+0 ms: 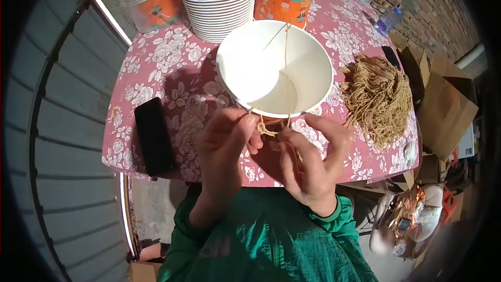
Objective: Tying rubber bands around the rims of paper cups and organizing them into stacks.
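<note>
Both hands' fingers (249,123) pinched on string (267,128) below bowl (275,68).

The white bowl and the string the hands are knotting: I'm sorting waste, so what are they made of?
White bowl: probably paper, matte, thin rolled rim. String: looks like tan natural fibre, dull and slightly fuzzy, pinched by left hand and right hand.
</note>
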Available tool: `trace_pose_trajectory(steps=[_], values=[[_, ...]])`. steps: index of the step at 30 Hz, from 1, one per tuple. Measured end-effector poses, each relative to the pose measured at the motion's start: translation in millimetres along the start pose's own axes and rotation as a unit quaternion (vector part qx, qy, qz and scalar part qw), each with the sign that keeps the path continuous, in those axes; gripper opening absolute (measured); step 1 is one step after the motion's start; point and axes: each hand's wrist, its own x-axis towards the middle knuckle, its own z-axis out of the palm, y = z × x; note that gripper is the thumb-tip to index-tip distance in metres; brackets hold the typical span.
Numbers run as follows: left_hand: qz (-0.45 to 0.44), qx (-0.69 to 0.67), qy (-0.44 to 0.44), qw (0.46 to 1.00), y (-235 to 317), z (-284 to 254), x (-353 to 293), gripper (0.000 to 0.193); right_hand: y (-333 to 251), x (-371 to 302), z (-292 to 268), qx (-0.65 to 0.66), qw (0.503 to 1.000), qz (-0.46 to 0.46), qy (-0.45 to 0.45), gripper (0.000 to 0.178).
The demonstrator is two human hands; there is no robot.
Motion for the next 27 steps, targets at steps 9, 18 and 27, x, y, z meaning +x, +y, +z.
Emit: trace_pose_trajectory(steps=[9,18,27], values=[[0.01,0.008,-0.006,1.0,-3,-2,1,0.007,-12,-6,15,0.21,0.964,0.164,-0.021,0.03],[0.034,-0.003,0.01,0.999,-2,-5,3,0.008,-16,2,37,0.265,0.953,0.147,0.012,0.014],[0.052,0.005,0.036,0.998,2,-5,6,0.007,-20,5,40,0.236,0.963,0.128,0.006,0.013]])
